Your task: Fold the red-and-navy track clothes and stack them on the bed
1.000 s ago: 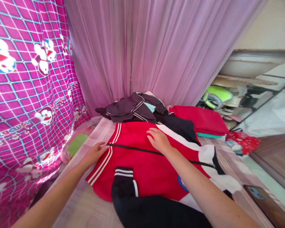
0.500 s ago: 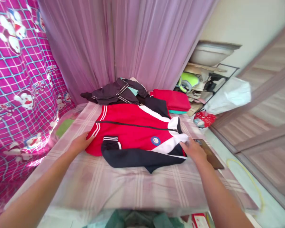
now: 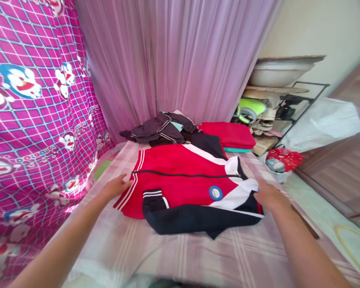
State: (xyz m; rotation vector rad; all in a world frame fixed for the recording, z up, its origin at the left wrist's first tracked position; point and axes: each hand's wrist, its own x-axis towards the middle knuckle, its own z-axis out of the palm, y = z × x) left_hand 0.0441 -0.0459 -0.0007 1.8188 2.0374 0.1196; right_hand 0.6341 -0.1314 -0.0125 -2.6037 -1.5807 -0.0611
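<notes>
Fingers point(image 3: 127, 185) of the bare left hand point(image 3: 115, 189) are loosely curled and slightly parted at the white-striped hem point(image 3: 129, 195) of a red, white and dark navy cloth zip jacket point(image 3: 180, 188); whether they pinch it, I cannot tell; thumb and fingers of the bare right hand point(image 3: 271, 196) are partly spread at the jacket's shoulder edge, and a grip there cannot be made out either; the jacket lies flat, front up, between the two sets of fingers; its thin black zip point(image 3: 183, 175) starts just beside the left fingertips; a dark navy sleeve point(image 3: 195, 220) folds across the front, its striped cuff point(image 3: 153, 195) near the left fingers; a round blue badge point(image 3: 215, 193) sits left of the right fingers.

Under both hands spreads a pale mauve plaid sheet point(image 3: 198, 256); beyond the fingers lie a crumpled dark grey heap of clothing point(image 3: 151, 132) and a folded red cloth stack point(image 3: 228, 135); farther out hangs a sheer lilac curtain point(image 3: 183, 60); left of the left fingers hangs a magenta cartoon-print curtain point(image 3: 39, 120).
</notes>
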